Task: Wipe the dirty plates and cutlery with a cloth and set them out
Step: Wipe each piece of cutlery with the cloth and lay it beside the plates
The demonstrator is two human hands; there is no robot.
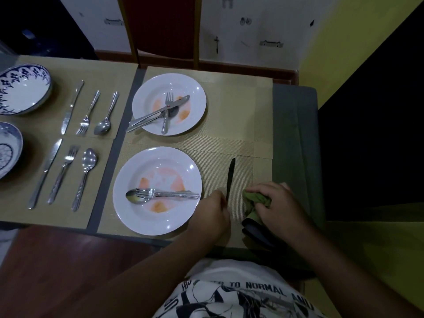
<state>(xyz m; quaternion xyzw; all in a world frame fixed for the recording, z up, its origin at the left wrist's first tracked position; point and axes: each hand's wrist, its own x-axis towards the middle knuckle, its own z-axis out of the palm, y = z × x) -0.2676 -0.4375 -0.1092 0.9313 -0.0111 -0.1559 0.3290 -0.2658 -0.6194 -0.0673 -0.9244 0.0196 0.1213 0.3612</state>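
Note:
A white plate smeared with orange sauce sits near the table's front edge, with a spoon and fork lying across it. A second stained white plate stands behind it, holding a fork, a knife and another piece crossed over. My left hand grips the handle of a knife that lies on the placemat right of the near plate. My right hand is closed on a crumpled green cloth just right of that knife.
On the left placemat lie two rows of knife, fork and spoon, beside two blue-patterned bowls. A dark object lies under my right wrist. A chair back stands behind the table. The grey table edge runs along the right.

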